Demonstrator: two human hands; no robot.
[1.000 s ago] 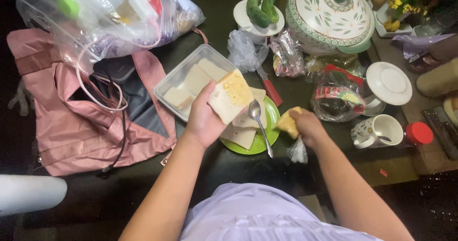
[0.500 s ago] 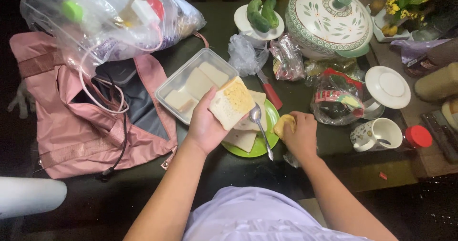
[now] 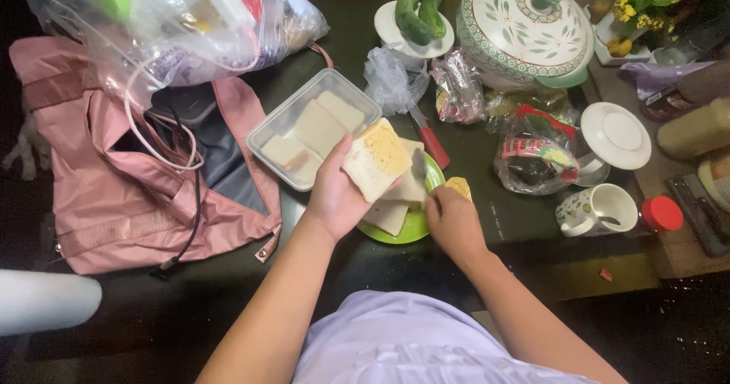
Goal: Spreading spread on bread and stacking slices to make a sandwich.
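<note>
My left hand (image 3: 334,194) holds up a slice of white bread (image 3: 378,158) with a yellow spread on its top half. It hovers over a green plate (image 3: 414,230) with more bread slices (image 3: 388,215) on it. My right hand (image 3: 452,220) rests at the plate's right edge, its fingers curled over the handle of a metal spoon (image 3: 419,167) whose bowl lies on the bread. A yellow block (image 3: 459,187) sits just beyond its fingertips.
A clear plastic box of bread slices (image 3: 313,124) stands left of the plate, beside a pink bag (image 3: 114,194) and a full plastic bag (image 3: 167,26). Behind are a red-handled knife (image 3: 430,147), cucumbers on a dish (image 3: 417,17), a lidded tureen (image 3: 525,26), wrapped food (image 3: 536,160), a mug (image 3: 597,209).
My right hand has moved left from beside the plate onto the spoon's handle; the yellow block it held now shows past its fingertips. My left hand has kept the bread slice up.
</note>
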